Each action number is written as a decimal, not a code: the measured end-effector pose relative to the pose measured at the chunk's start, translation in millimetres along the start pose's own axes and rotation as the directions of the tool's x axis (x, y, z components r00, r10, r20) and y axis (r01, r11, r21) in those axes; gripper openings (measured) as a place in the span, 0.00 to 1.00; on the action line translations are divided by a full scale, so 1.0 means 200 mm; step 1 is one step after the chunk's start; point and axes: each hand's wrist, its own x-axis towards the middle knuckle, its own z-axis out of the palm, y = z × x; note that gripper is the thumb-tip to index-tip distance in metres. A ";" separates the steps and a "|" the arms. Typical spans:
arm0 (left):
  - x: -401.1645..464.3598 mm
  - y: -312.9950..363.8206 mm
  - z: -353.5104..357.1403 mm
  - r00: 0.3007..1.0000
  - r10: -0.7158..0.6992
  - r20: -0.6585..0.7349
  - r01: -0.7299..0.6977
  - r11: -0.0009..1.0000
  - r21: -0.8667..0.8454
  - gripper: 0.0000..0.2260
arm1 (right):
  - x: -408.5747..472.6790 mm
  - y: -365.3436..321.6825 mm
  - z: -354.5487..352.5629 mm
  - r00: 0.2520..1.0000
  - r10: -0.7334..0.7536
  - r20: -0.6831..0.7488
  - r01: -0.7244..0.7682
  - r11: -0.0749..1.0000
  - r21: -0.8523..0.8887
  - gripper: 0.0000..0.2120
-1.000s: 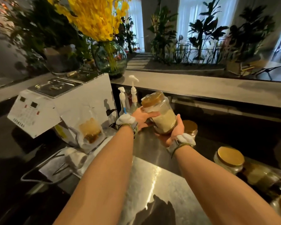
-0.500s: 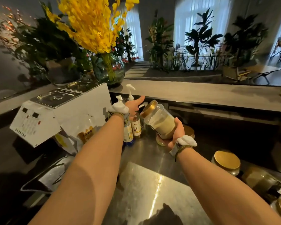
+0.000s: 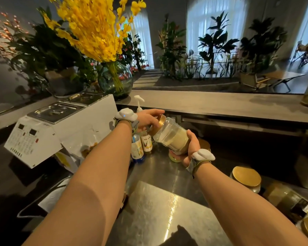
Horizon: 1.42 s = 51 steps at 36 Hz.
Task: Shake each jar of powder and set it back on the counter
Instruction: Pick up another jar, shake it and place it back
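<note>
Since the earlier frame the clear glass, gold-lidded jar of pale powder [image 3: 171, 137] has tipped further sideways above the steel counter [image 3: 158, 201]. The right hand [image 3: 187, 150] grips its base; the left hand [image 3: 148, 119] holds the lid. Mid-shake, seemingly; next it needs righting and setting down.

Daylight enters through the curtained windows [image 3: 215, 23] at twelve and one o'clock; these are blown out white. Plants [image 3: 215, 43] before them read as near silhouettes. The steel counter [image 3: 160, 215] at six o'clock carries a bright streak of glare and a dark shadow. Nine o'clock is dim. Edges bow with wide-angle distortion; the forearms are soft.
</note>
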 end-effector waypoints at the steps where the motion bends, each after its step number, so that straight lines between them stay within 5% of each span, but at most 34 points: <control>1: 0.01 0.00 -0.01 1.000 0.018 0.017 -0.018 1.000 -0.014 0.29 | 0.00 0.00 0.00 1.000 0.003 0.003 -0.003 1.000 -0.001 0.25; 4: 0.01 0.01 0.01 1.000 0.017 -0.008 -0.017 0.999 -0.044 0.25 | 0.02 0.00 -0.01 1.000 0.002 -0.002 -0.002 1.000 0.011 0.26; 9: 0.03 0.04 0.03 0.978 -0.057 -0.202 0.106 0.965 0.239 0.23 | 0.04 -0.01 -0.02 1.000 -0.013 -0.011 0.013 1.000 0.011 0.24; 12: 0.02 0.04 0.04 0.986 -0.083 -0.146 0.123 0.947 0.296 0.25 | 0.04 0.00 -0.03 1.000 -0.022 -0.013 0.022 1.000 -0.011 0.24; 19: 0.04 0.00 0.02 0.999 0.030 -0.039 -0.022 0.981 0.194 0.18 | 0.04 0.01 -0.08 0.998 -0.034 -0.052 0.036 0.999 0.029 0.21; 26: 0.04 0.02 0.06 0.983 -0.139 -0.121 0.166 0.953 0.255 0.29 | 0.03 0.01 -0.07 0.999 -0.029 -0.024 0.029 1.000 -0.002 0.18; 33: 0.03 0.01 0.02 0.996 -0.075 0.039 0.069 0.987 0.143 0.29 | 0.03 0.00 -0.07 0.999 -0.037 -0.024 0.035 0.998 -0.050 0.21; 36: 0.03 0.03 0.03 0.999 -0.047 -0.004 0.047 0.996 0.072 0.27 | 0.02 -0.01 -0.07 0.999 -0.029 -0.029 0.028 0.998 -0.049 0.22; 39: 0.02 0.06 0.06 0.979 -0.158 -0.132 0.185 0.955 0.232 0.30 | 0.00 -0.01 -0.06 0.999 -0.032 -0.027 0.031 0.998 -0.047 0.22; 42: 0.03 0.04 0.04 0.964 -0.240 -0.115 0.264 0.916 0.302 0.33 | -0.01 0.00 -0.06 0.999 -0.037 -0.013 0.036 0.998 -0.050 0.20; 46: 0.04 0.01 0.01 0.982 -0.188 -0.014 0.187 0.960 0.207 0.24 | -0.02 0.01 -0.08 0.999 -0.048 -0.020 0.047 0.997 -0.058 0.15; 51: 0.02 0.02 0.02 0.990 -0.140 -0.011 0.140 0.986 0.088 0.29 | -0.02 0.01 -0.08 0.998 -0.048 -0.043 0.048 0.999 -0.015 0.14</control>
